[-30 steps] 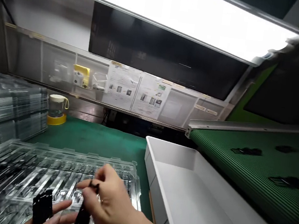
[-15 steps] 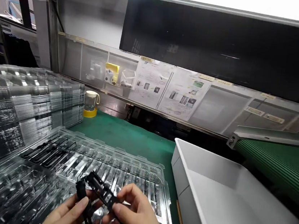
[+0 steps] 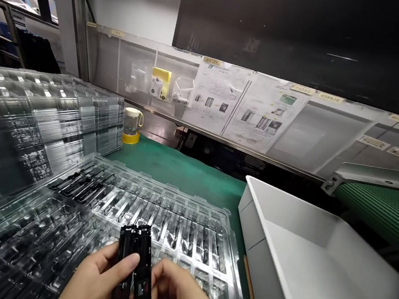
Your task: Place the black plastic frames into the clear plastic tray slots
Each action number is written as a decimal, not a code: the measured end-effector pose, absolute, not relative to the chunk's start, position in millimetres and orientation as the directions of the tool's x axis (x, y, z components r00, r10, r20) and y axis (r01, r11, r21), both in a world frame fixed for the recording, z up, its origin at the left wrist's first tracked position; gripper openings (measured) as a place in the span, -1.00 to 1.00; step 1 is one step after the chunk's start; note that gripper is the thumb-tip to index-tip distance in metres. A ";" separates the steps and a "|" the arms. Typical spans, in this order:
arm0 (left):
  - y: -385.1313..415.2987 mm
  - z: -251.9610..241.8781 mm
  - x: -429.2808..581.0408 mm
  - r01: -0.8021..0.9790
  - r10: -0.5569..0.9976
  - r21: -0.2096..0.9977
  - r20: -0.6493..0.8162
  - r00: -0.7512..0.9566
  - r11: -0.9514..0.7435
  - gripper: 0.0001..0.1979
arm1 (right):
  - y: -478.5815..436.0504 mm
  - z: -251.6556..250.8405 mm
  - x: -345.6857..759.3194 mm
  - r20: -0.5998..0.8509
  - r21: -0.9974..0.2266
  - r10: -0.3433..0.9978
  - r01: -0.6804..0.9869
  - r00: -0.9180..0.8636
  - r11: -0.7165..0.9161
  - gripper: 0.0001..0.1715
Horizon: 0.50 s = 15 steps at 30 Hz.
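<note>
While upright, black frame [image 3: 134,258] | between left hand [image 3: 96,280], right hand [image 3: 181,297] | grip seemingly shared

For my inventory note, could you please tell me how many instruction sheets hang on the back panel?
2. One instruction sheet hangs near the panel's middle, right of the yellow card; the other hangs directly to its right. Small labels farther right are not sheets.

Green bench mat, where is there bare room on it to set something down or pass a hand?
The green mat lies bare between the clear blister tray, the small jar and the white bin. The bin's floor is bare too. Crowded: the stacked trays at left, and the front, where both hands hold a black part.
</note>
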<state>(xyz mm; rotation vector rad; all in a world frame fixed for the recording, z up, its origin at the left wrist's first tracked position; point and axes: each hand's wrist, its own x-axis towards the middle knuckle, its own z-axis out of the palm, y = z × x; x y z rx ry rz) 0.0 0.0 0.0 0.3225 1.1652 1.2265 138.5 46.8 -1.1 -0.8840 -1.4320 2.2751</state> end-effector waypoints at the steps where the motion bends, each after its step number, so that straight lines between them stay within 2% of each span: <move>1: -0.2 -0.1 0.2 -0.549 0.853 0.746 -0.511 -0.109 0.377 -0.68 | 46.5 -1.2 138.6 -0.335 -0.884 0.547 0.056 -0.767 -0.463 -0.70; 5: -1.0 0.8 1.0 -0.548 0.851 0.744 -0.514 -0.105 0.382 -0.70 | 45.3 1.9 139.6 -0.326 -0.876 0.523 0.044 -0.788 -0.481 -0.69; 10: -2.0 -1.3 -0.4 -0.454 0.883 0.823 -0.447 -0.145 0.342 -0.70 | 43.5 7.4 140.3 -0.338 -0.849 0.499 0.030 -0.798 -0.528 -0.70; 15: -4.7 7.5 1.7 -0.460 0.852 0.779 -0.516 -0.086 0.425 -0.60 | 40.9 9.1 142.1 -0.359 -0.833 0.476 0.045 -0.803 -0.551 -0.78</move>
